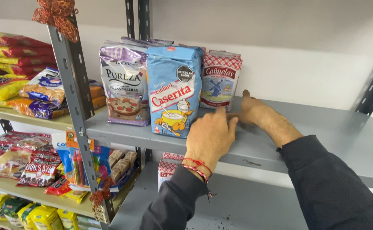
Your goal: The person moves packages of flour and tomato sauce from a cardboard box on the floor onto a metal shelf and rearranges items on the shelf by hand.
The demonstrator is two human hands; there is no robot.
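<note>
- The blue flour bag (173, 91) stands upright on the grey metal shelf (322, 127), near its front edge, at the left part of the shelf.
- It is touching the purple flour bag (124, 85) on its left. Behind it, on the right and farther back, stands a red-checked flour bag (220, 81).
- The left hand (210, 136) lies flat on the shelf with fingers together and stretched forward. The fingertips reach the lower right corner of the blue bag; it holds nothing.
- The right hand (252, 110) rests farther back on the shelf, just beside the bottom of the red-checked bag, thumb raised and fingers spread a little. It does not clamp anything. I cannot tell if it touches that bag.
- In my judgement, the blue bag is paper filled with powder, so it is rather heavy, soft at the sides, and it can tear or tip. It is best to take it with both palms on the two side faces, low on the body, not by the folded top.
- On the left rack are coloured snack packets (37, 91), and below the shelf another checked bag (169, 168) stands.
- A red wrist cord (197, 167) is on the left wrist.
</note>
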